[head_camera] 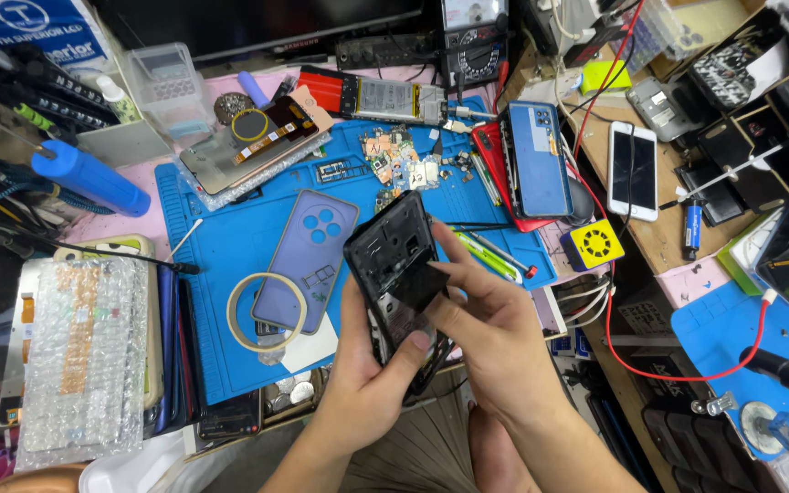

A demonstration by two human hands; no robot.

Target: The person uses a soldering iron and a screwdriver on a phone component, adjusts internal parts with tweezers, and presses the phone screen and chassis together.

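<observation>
The opened black smartphone body with its back cover off (pixel 396 265) is held in the air above the near edge of the blue silicone repair mat (pixel 230 301), between both hands; the left hand (pixel 367 383) cups its lower end from below, thumb pressed on the face and fingers wrapped behind; the right hand (pixel 486 329) grasps the right long edge, thumb and forefinger pinching near the middle. It is a thin, stiff slab, probably light, with smooth edges that could slip; the exposed inside is likely fragile, so the frame edges look like the safe place to hold, away from the open cavity. It looks matt black, rectangular with rounded corners, tilted with its top away from the person; recesses and a camera opening show near the top, though the finer parts inside are too dark to make out.

On the mat just left of it lies a lilac phone back cover with a round camera cluster (pixel 308 256); a ring of pale tape (pixel 267 312) overlaps that cover's lower end; small loose circuit-board pieces (pixel 394 160) sit further back; a blue-backed phone in a red frame (pixel 531 160) lies to the right.
</observation>
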